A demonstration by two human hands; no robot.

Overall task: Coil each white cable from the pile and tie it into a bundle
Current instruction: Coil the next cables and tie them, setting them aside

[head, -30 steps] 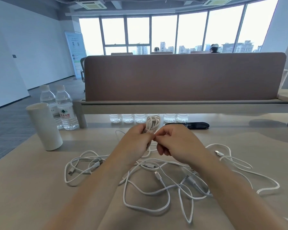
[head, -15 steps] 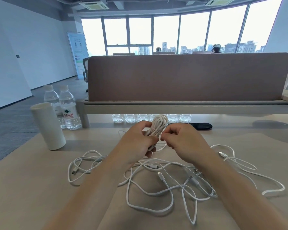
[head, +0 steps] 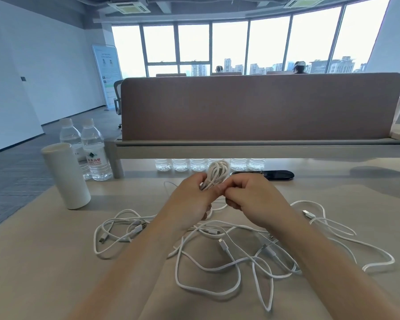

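Gripping the coiled cable (head: 217,173), the left hand (head: 189,202) meets the right hand (head: 252,202), whose fingers pinch its loose end above the far side of the pile (head: 217,255).

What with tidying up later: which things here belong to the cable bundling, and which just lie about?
In the job: coiled cable, gripped by left hand and right hand; loose cable pile.
Lying about: white cylinder, water bottles, black object.

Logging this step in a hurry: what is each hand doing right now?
Left hand: closed, holding the coiled white cable.
Right hand: closed, fingertips pinching at the same coil beside the left thumb.
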